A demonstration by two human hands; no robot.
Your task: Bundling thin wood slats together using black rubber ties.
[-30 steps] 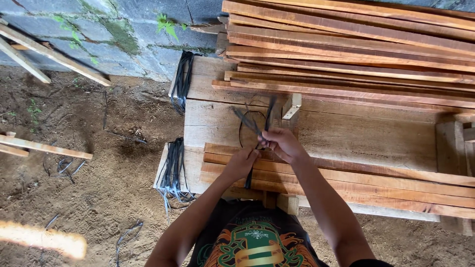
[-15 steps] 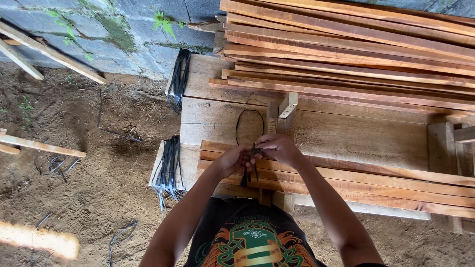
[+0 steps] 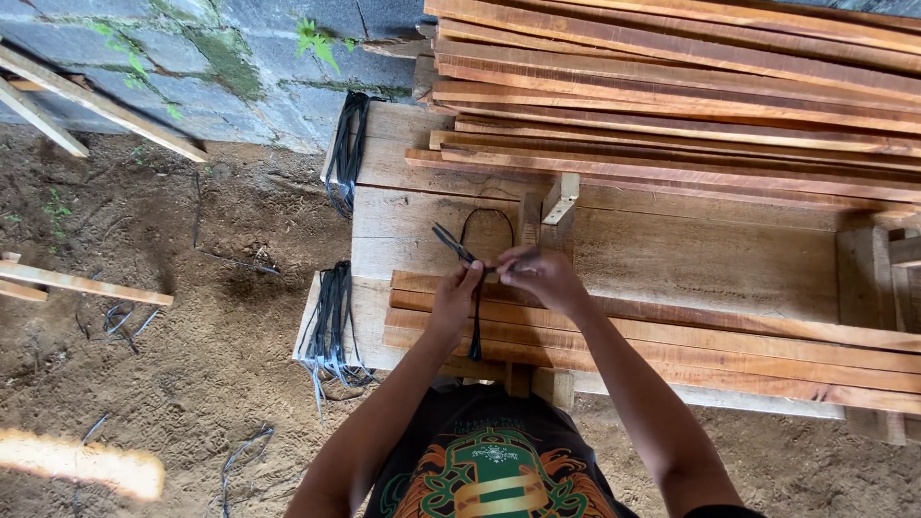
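The left hand and right hand meet over the near edge of the bench, both pinched shut on a black strap. The fingers close on it where its ends cross, so the hands sit nearly touching, thumbs and forefingers narrow around the thin band. One short end sticks up and left from the left hand's grip; another tail hangs down toward the person, over the slats. Beyond the hands the strap makes a loop that lies on the bench top beside an upright block — judging by how it lies, the loop seems to pass under or round the slats, though the far run is hard to trace.

The slats lie side by side along the near edge, close enough to be gathered as one bundle. A larger stack rests across the far side of the bench. Two bunches of spare straps hang off the left end, within reach of the left hand — more lie scattered on the dirt
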